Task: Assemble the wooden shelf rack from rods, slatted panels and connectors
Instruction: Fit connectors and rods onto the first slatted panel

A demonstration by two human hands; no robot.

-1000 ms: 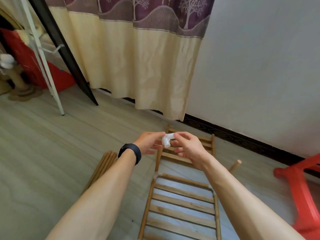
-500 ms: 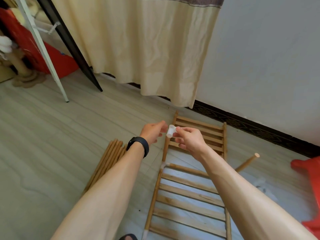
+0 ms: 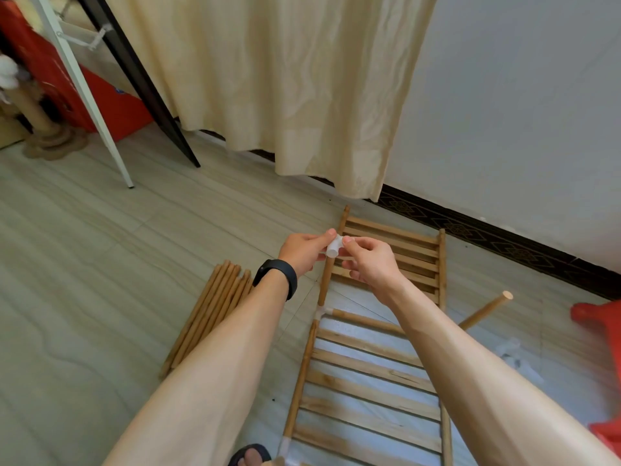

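A bundle of rods (image 3: 215, 307) lies on the floor at left. Above the slatted panels (image 3: 366, 368), the left hand (image 3: 302, 250) and right hand (image 3: 373, 264) pinch one white connector (image 3: 333, 246) between their fingertips, off the floor. Further right lies a loose rod (image 3: 487, 309), near a red stool (image 3: 601, 317)

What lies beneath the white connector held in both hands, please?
Below the white connector, pinched by the left hand and right hand, lies the far slatted panel with its side rod. The hands cover several slats.
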